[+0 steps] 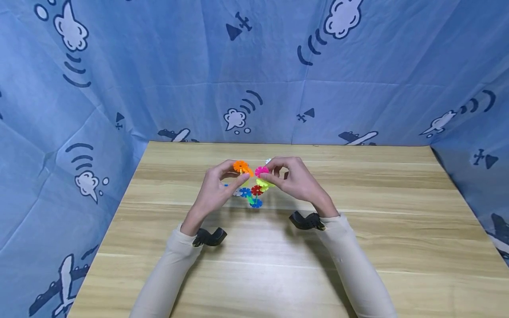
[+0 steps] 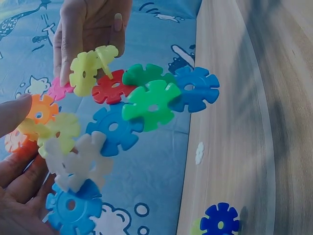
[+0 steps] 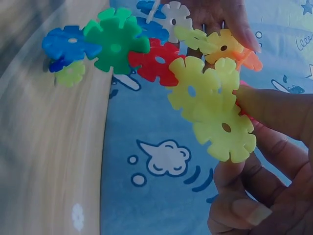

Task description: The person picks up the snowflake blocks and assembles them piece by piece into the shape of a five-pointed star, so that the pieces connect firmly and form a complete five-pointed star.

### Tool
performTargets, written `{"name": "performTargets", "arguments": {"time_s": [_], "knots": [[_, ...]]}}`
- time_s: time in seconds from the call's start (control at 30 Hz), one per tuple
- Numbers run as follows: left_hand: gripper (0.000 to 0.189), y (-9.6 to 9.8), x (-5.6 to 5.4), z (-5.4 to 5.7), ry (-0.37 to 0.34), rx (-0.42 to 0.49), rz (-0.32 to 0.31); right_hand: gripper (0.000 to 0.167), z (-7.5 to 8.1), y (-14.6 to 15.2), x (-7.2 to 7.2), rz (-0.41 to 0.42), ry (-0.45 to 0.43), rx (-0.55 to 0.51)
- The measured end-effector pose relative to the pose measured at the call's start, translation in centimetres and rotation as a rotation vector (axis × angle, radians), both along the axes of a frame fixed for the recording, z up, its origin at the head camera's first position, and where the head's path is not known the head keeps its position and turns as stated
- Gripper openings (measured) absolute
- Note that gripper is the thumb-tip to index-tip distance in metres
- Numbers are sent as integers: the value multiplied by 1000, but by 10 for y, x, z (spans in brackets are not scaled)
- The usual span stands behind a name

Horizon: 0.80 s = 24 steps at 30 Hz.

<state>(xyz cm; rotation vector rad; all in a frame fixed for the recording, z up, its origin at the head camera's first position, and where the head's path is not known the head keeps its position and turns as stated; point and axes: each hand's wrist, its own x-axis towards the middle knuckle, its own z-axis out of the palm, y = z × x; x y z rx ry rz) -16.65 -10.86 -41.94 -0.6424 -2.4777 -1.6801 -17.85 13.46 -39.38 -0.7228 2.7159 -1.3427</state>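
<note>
A chain of slotted plastic flower discs is held up between both hands over the table. My left hand [image 1: 212,190] pinches the orange disc [image 1: 240,166] at one end between thumb and fingers. At the other end, my right hand [image 1: 298,179] pinches a pink disc [image 1: 261,171], beside joined yellow discs [image 3: 225,129]. Between the ends hang a white disc [image 2: 78,164], a blue disc [image 2: 115,128], green discs [image 2: 151,105] and a red disc [image 2: 112,86]. Another blue disc [image 2: 195,89] sticks out past the green ones. The pink disc is mostly hidden in the right wrist view.
The wooden table [image 1: 254,274] lies below, with a blue patterned curtain [image 1: 254,66] behind and at the sides. A loose white disc [image 2: 199,153] rests on the tabletop. Farther along it is a dark blue disc [image 2: 220,219] overlapping a yellow one. Black straps [image 1: 210,237] sit at both wrists.
</note>
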Motion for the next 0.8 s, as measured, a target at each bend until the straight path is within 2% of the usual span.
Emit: {"name": "performTargets", "arguments": {"time_s": [0.23, 0.5, 0.8], "knots": [[24, 1, -1, -2, 15, 16, 1, 4, -1, -2, 1, 38, 46, 40], [28, 2, 2, -1, -13, 17, 14, 4, -2, -6, 3, 92, 128, 80], [24, 2, 2, -1, 2, 45, 5, 5, -2, -9, 4, 59, 139, 71]]}}
